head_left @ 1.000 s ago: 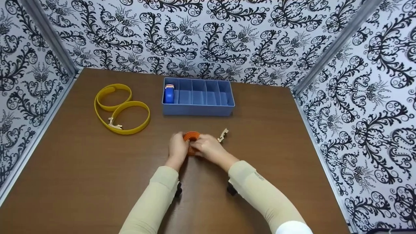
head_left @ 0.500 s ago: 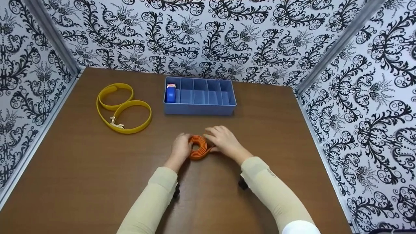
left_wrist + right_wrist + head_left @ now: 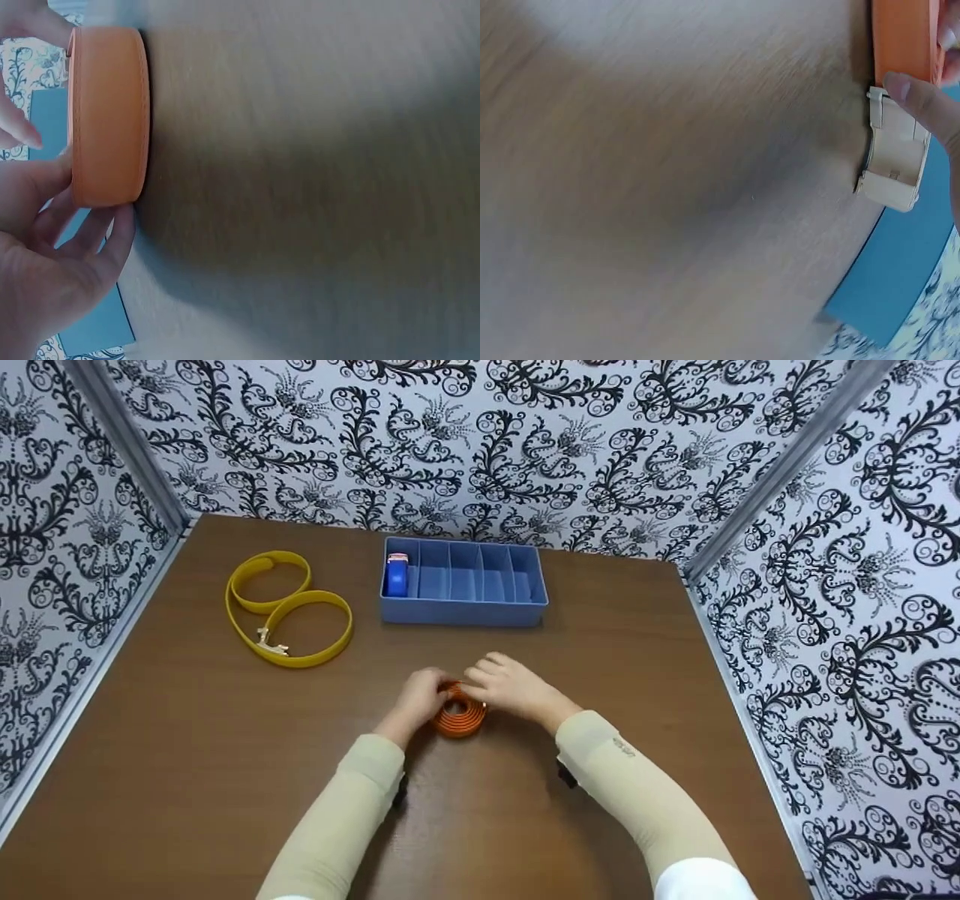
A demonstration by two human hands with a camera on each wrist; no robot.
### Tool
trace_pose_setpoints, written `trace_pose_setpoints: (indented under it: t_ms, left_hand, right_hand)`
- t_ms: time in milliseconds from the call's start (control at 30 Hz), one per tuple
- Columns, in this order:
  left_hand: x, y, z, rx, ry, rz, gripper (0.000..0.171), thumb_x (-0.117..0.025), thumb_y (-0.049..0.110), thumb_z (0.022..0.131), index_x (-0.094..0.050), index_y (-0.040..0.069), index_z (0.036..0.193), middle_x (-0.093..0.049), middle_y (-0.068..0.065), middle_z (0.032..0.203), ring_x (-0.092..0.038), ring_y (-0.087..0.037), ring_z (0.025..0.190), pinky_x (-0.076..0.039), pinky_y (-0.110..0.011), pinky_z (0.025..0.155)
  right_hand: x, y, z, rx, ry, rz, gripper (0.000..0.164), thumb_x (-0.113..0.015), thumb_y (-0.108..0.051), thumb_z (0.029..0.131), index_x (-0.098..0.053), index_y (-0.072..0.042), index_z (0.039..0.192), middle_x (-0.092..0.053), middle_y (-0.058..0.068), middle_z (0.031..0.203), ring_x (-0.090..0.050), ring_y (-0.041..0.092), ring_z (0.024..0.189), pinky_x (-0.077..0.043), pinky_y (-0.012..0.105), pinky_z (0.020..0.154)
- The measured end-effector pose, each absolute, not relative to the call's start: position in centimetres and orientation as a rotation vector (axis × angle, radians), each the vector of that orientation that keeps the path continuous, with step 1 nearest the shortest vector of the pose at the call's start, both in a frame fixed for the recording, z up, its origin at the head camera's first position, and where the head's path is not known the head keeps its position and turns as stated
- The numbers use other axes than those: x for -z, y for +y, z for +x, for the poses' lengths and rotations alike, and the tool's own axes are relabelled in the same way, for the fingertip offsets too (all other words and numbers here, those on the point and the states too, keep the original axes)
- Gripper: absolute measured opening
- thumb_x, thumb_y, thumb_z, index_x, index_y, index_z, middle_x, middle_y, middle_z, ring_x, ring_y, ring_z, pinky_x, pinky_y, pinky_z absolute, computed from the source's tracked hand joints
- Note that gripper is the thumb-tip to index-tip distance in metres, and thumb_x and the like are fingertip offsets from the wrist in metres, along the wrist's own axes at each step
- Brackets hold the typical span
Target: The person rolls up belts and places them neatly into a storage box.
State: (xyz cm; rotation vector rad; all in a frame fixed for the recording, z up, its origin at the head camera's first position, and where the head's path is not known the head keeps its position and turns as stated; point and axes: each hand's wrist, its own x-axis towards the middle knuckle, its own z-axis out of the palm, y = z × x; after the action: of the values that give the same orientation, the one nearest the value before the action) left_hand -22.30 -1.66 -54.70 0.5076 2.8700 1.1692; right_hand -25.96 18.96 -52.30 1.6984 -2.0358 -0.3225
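An orange belt (image 3: 459,727), wound into a tight round coil, stands on its edge on the table. My left hand (image 3: 418,697) grips the coil's left side, its fingers round the outer wall in the left wrist view. From the right, my right hand (image 3: 510,686) reaches over the coil and holds the belt's outer turn. In the right wrist view its thumb (image 3: 911,94) presses the strap beside the pale metal buckle (image 3: 896,154). That buckle lies along the coil's outside, mostly hidden by the hand in the head view.
Behind the hands stands a blue-grey divided tray (image 3: 461,613), with a rolled blue belt (image 3: 397,579) in its leftmost compartment. A yellow belt (image 3: 304,661) with a metal buckle lies in loose loops at left. Patterned walls (image 3: 450,450) enclose the table.
My right hand moved right along the belt's loose end, then came back left to the coil. The buckle, earlier sticking out to the right, now lies against the coil.
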Motion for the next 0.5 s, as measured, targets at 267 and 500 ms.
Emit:
trace_pose_setpoints:
  t_ms: [267, 500]
  left_hand:
    - [54.4, -1.6, -22.8, -1.175, 2.791, 0.515, 0.013, -0.070, 0.002, 0.087, -0.076, 0.003, 0.098, -0.072, -0.011, 0.097, -0.065, -0.028, 0.092, -0.052, -0.041, 0.082]
    - [54.3, -1.5, -23.2, -1.165, 2.783, 0.472, 0.011, -0.071, 0.004, 0.087, -0.076, 0.003, 0.096, -0.072, -0.009, 0.097, -0.065, -0.027, 0.092, -0.052, -0.040, 0.082]
  right_hand:
    - [52.2, 17.9, -25.4, 0.542, -1.891, 1.901, 0.018, -0.058, -0.018, 0.089, -0.074, -0.023, 0.095, -0.057, -0.002, 0.101, -0.053, 0.019, 0.091, -0.043, 0.033, 0.082]
    - [51.6, 17.1, -24.8, 0.705, -1.912, 1.843, 0.012, -0.067, -0.014, 0.084, -0.072, -0.022, 0.091, -0.060, -0.008, 0.090, -0.050, 0.012, 0.084, -0.041, 0.026, 0.075]
